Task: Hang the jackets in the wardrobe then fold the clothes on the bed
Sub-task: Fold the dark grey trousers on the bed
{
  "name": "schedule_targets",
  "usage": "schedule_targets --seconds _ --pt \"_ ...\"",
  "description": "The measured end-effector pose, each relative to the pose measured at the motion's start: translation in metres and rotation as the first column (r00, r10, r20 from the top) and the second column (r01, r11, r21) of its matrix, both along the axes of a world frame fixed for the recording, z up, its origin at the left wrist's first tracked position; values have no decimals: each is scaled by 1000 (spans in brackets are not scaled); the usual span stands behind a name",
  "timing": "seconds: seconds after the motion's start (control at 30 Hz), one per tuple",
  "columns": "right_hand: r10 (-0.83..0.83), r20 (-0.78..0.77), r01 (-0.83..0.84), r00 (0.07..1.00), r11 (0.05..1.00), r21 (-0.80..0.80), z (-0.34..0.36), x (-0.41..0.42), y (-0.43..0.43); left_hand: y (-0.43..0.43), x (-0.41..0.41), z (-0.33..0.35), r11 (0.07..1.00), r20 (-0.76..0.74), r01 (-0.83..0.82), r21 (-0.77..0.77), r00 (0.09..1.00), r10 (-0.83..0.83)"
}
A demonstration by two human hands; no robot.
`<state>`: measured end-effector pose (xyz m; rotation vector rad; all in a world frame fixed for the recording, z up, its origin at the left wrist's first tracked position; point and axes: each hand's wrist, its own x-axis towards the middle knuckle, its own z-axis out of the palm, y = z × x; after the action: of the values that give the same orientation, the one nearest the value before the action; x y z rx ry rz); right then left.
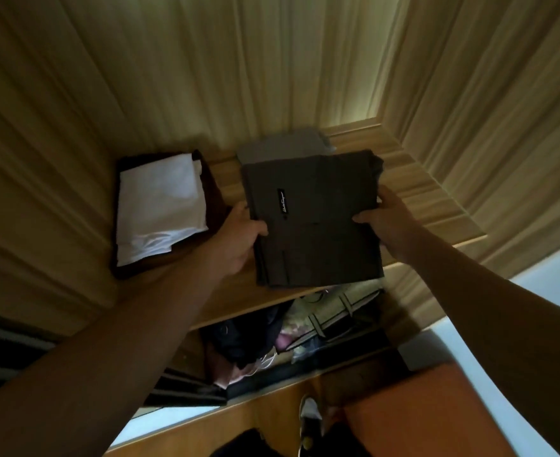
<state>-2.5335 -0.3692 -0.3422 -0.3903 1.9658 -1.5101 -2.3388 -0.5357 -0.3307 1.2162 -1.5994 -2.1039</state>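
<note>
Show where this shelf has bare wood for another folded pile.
Bare wood: a narrow strip between the white-topped pile and the dark folded garment gripped by the left hand and right hand, and another between that garment and the right wall. Crowded: back centre, under a grey folded piece.

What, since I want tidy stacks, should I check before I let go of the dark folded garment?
1. Grip: left hand and right hand hold the dark folded garment by its side edges: ok.
2. Fold holding together: ok.
3. Squared with the grey folded garment on the shelf: not ok, it sits nearer the front.
4. Already resting down: cannot tell.
5. Apart from the white folded garment: ok.
</note>
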Motion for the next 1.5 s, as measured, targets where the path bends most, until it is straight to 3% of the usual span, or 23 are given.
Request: schedule_targets --seconds 0.13,0.33,0.5,0.63,0.77,0.83,0.9,0.97,1.03,1.17,1.27,1.5 --pt "81 -83 -76 993 995 57 -7 -47 -39 -30 -39 -12 1000 34 22 9 999 -22" --pt "125 -107 -125 986 992 10 -2 -110 -105 -85 -88 -3 1000 44 9 -2 999 -9" --pt "138 -105 -141 985 990 -19 -5 -153 -166 -140 -126 -6 988 -4 -122 -98 993 122" --pt "242 -129 -226 962 966 121 -51 -156 -185 -145 -132 -49 987 134 -101 -122 984 117" --pt "300 -270 -241 915 943 231 -77 -153 -185 -140 -129 -77 975 93 -181 -127 977 193" --pt "340 -332 -249 880 925 287 -73 -158 -187 -142 -133 -73 963 135 -152 -222 973 185" --pt "386 -513 -179 767 896 407 -64 -164 -192 -145 -143 -65 896 249 -38 -443 955 163" --pt "462 -675 -111 575 861 496 -54 -164 -202 -147 -155 -58 696 358 135 -705 915 186" --pt "563 -696 -129 446 810 572 -58 -161 -216 -151 -170 -64 517 434 286 -807 880 192" --pt "722 -593 -81 357 656 750 -102 -149 -219 -144 -184 -106 534 620 478 -697 776 115" --pt "713 -605 -38 354 657 753 -118 -147 -214 -138 -180 -128 490 610 471 -734 774 170" --pt "702 -607 -54 373 670 741 -118 -148 -219 -144 -184 -133 514 546 392 -763 816 188"
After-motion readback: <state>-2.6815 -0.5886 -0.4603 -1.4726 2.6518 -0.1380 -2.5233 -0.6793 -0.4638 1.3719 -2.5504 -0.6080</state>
